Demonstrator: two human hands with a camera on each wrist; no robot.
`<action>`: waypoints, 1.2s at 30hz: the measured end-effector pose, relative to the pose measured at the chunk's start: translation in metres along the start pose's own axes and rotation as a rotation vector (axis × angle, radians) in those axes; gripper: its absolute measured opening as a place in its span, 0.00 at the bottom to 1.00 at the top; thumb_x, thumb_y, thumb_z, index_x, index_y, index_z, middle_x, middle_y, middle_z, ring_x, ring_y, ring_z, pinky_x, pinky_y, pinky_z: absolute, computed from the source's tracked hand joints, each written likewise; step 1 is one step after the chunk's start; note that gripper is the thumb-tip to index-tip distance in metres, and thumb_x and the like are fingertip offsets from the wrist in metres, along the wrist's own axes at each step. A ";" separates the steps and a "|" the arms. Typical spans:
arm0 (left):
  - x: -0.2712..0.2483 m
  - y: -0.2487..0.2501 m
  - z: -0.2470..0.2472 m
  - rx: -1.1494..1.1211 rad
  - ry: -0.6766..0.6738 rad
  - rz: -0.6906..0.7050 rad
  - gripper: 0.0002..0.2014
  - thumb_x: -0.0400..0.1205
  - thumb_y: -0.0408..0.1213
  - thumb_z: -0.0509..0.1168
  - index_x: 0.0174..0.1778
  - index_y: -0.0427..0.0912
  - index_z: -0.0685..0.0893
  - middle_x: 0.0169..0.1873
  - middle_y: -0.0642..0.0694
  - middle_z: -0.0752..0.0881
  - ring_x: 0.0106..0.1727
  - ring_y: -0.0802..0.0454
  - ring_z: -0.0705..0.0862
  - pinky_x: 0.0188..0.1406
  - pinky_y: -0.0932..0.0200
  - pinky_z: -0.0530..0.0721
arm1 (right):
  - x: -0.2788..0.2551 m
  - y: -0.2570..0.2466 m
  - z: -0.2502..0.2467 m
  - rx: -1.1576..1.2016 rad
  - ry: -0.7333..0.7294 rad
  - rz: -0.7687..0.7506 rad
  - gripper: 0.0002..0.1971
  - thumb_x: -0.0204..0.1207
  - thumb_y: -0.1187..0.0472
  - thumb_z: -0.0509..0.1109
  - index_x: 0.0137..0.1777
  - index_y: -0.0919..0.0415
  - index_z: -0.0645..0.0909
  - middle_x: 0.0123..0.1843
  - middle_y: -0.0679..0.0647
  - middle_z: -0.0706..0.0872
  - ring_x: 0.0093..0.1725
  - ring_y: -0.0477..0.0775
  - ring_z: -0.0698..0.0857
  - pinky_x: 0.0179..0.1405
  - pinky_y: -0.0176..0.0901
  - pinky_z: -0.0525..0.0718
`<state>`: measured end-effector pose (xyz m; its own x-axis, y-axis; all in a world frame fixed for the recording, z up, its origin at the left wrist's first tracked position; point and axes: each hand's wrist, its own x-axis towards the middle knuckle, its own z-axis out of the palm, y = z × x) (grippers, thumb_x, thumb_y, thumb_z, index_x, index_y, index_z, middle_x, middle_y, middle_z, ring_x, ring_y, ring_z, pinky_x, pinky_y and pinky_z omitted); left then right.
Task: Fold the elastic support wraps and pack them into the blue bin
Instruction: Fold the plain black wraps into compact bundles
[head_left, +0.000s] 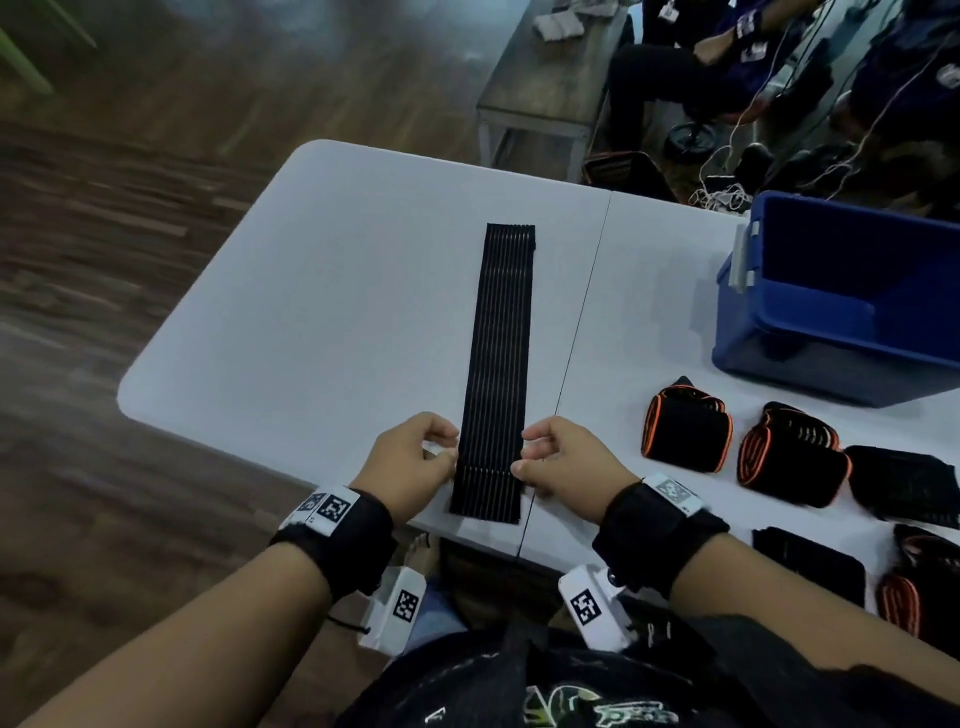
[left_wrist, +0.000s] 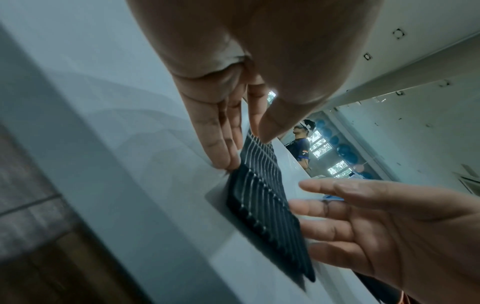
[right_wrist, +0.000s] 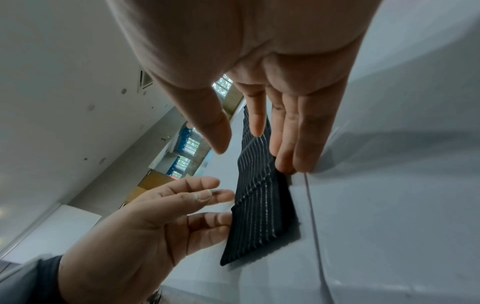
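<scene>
A long black ribbed elastic wrap (head_left: 501, 338) lies flat on the white table (head_left: 311, 286), running straight away from me. My left hand (head_left: 441, 441) and right hand (head_left: 530, 452) flank its near end. In the left wrist view the left hand (left_wrist: 233, 144) has straight fingers touching the wrap (left_wrist: 265, 205) at its left edge, thumb hovering above. In the right wrist view the right hand (right_wrist: 253, 156) touches the right edge of the wrap (right_wrist: 262, 216) the same way, thumb apart. A slight crease crosses the wrap between the fingertips. The blue bin (head_left: 831, 358) stands at the right.
Folded wraps with orange trim (head_left: 685, 431) (head_left: 789, 462) and several black ones (head_left: 904, 483) lie to the right of my right hand, in front of the bin. A wooden bench (head_left: 550, 78) and seated people are beyond the table's far edge.
</scene>
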<state>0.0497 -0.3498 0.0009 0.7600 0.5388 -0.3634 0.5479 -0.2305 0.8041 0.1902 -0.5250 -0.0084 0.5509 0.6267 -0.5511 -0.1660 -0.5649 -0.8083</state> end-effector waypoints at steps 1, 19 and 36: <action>-0.004 0.000 0.002 0.034 0.004 0.006 0.07 0.80 0.35 0.70 0.48 0.53 0.85 0.48 0.55 0.89 0.39 0.53 0.90 0.50 0.52 0.91 | -0.001 0.000 -0.002 -0.067 -0.009 -0.007 0.24 0.60 0.52 0.82 0.56 0.48 0.80 0.48 0.48 0.85 0.47 0.53 0.87 0.52 0.57 0.88; -0.023 -0.023 0.012 0.705 -0.177 0.526 0.23 0.68 0.48 0.82 0.58 0.48 0.89 0.56 0.48 0.83 0.56 0.47 0.81 0.55 0.49 0.85 | -0.025 0.005 0.012 -1.092 -0.116 -0.407 0.32 0.65 0.43 0.82 0.65 0.57 0.77 0.65 0.53 0.73 0.60 0.58 0.78 0.59 0.54 0.84; -0.005 -0.016 -0.008 0.500 -0.210 0.506 0.08 0.82 0.42 0.71 0.55 0.49 0.86 0.39 0.53 0.91 0.40 0.53 0.88 0.42 0.63 0.80 | -0.037 0.001 0.029 -0.669 0.112 -0.114 0.13 0.85 0.49 0.64 0.53 0.56 0.85 0.48 0.52 0.86 0.49 0.53 0.83 0.52 0.48 0.81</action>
<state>0.0344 -0.3419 -0.0063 0.9852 0.1144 -0.1278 0.1689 -0.7779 0.6052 0.1461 -0.5334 0.0058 0.6220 0.6633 -0.4161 0.4193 -0.7309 -0.5384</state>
